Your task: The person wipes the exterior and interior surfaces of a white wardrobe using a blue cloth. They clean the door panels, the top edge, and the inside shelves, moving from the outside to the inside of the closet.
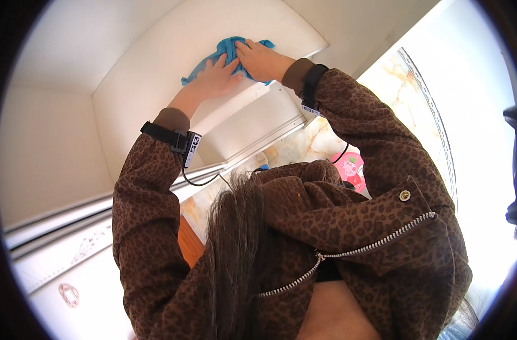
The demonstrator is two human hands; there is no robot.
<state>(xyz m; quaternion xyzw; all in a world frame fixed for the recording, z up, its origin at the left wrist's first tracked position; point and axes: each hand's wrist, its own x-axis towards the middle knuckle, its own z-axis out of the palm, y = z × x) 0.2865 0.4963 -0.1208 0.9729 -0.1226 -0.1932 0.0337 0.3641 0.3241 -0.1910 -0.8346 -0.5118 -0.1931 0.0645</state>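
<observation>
A blue cloth (228, 47) lies crumpled on a white shelf board (165, 55) inside a cabinet. My left hand (216, 78) presses on the cloth's near left part, fingers spread and the thumb pointing right. Close beside it, my right hand (260, 59) rests on the right part of the cloth with its fingers extended. Neither hand visibly grips the cloth. Parts of the cloth are hidden under both hands.
Cabinet side walls (46, 148) stand left and right of the board. Sliding-door tracks (267, 142) run along the lower front. A pink round item with a cartoon pig (347, 168) is on the marble-patterned floor (288, 148). Cables hang from both wrist straps.
</observation>
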